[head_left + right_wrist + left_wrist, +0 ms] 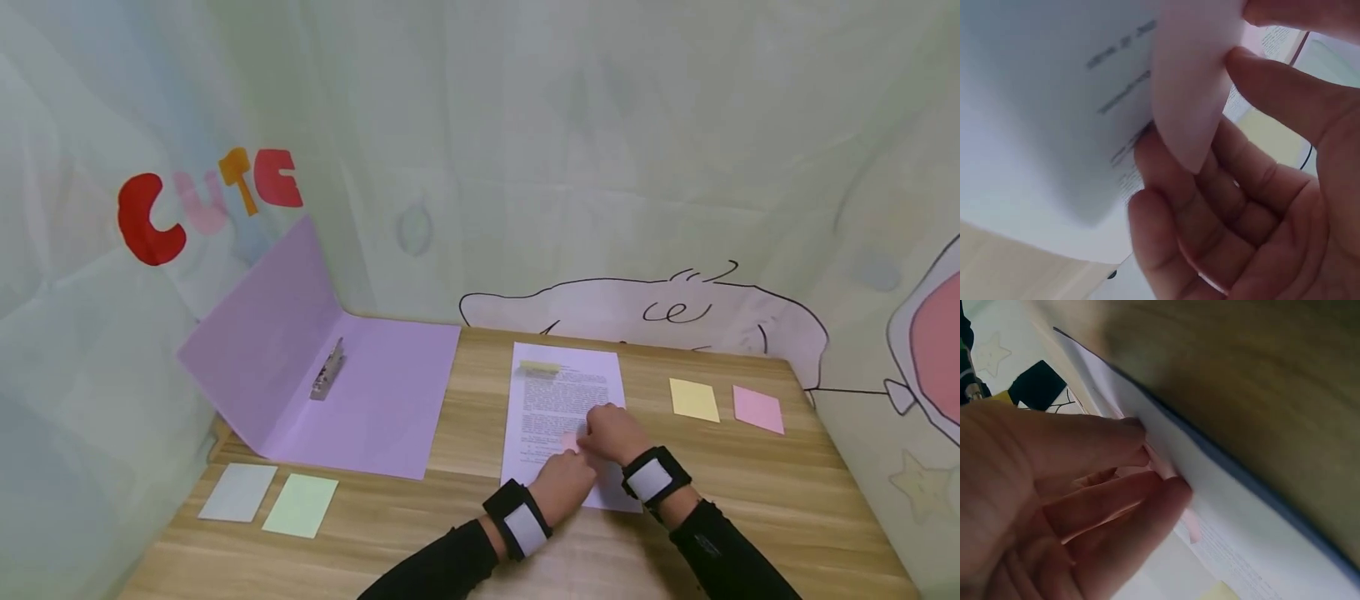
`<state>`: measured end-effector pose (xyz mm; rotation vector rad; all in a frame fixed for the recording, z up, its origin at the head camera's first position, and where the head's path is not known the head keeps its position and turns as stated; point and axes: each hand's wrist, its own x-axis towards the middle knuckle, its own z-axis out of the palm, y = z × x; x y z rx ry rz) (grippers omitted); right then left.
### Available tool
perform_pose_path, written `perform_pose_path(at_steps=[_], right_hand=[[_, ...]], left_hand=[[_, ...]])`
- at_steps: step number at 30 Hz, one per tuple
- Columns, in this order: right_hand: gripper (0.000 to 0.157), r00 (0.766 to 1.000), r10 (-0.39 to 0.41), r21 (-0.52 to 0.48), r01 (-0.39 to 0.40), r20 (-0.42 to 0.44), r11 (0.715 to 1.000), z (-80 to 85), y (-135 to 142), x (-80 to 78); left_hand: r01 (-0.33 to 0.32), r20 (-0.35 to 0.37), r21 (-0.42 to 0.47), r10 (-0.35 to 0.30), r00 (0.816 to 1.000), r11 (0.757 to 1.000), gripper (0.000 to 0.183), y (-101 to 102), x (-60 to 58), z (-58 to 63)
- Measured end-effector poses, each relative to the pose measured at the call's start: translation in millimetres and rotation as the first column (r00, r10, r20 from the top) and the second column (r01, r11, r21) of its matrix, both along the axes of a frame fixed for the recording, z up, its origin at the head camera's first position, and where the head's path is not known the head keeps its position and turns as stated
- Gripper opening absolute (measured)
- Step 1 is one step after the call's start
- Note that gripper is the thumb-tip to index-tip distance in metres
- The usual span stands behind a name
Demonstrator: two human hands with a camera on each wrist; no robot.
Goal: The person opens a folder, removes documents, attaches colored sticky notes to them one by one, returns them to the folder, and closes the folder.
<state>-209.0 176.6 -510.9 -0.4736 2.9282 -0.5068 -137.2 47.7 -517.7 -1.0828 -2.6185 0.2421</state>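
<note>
A printed sheet of paper [551, 392] lies on the wooden table, with a yellow sticky strip [540, 367] near its top. Lower on the sheet, both hands meet at a pink sticky note [570, 439]. My left hand [564, 483] pinches the note at its edge, thumb and fingertips close to the paper. From the other side my right hand [617, 433] holds it between thumb and curled fingers. In the right wrist view the pink sticky note [1188, 94] stands bent up from the printed text. Fingers hide part of it in every view.
An open purple folder [390, 392] with a metal clip [327, 371] stands at the left, its cover leaning on the wall. Blue-grey [237, 492] and green notes [300, 505] lie in front of it. Yellow [694, 400] and pink notes [758, 409] lie at the right.
</note>
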Motion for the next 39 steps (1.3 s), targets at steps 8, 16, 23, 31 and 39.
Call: perform_pose_path(at_steps=[8, 16, 23, 31, 39], right_hand=[[0.039, 0.998, -0.056, 0.106, 0.054, 0.021, 0.993, 1.8, -17, -8.8], [0.040, 0.995, -0.093, 0.135, 0.087, 0.035, 0.987, -0.9, -20, -13.2], [0.037, 0.989, -0.118, 0.109, 0.108, 0.091, 0.988, -3.0, -12, -17.5], [0.033, 0.988, -0.079, 0.041, 0.074, 0.132, 0.996, -2.3, -7, -11.7], [0.030, 0.984, -0.102, 0.039, 0.098, 0.145, 0.994, 1.6, 11, -11.2]], left_hand=[[-0.017, -0.027, 0.007, 0.018, 0.999, 1.000, 0.013, -1, 0.9, 1.6], [-0.024, 0.001, 0.042, 0.024, 1.000, 0.999, 0.014, -1, 1.1, 0.1], [-0.041, 0.006, 0.050, 0.041, 0.999, 0.998, 0.013, 4, 0.7, -3.7], [-0.034, -0.005, 0.041, 0.035, 0.999, 0.999, 0.016, -1, 3.5, -15.7], [-0.061, 0.094, -0.002, 0.061, 0.994, 0.998, 0.011, -1, 5.2, 4.4]])
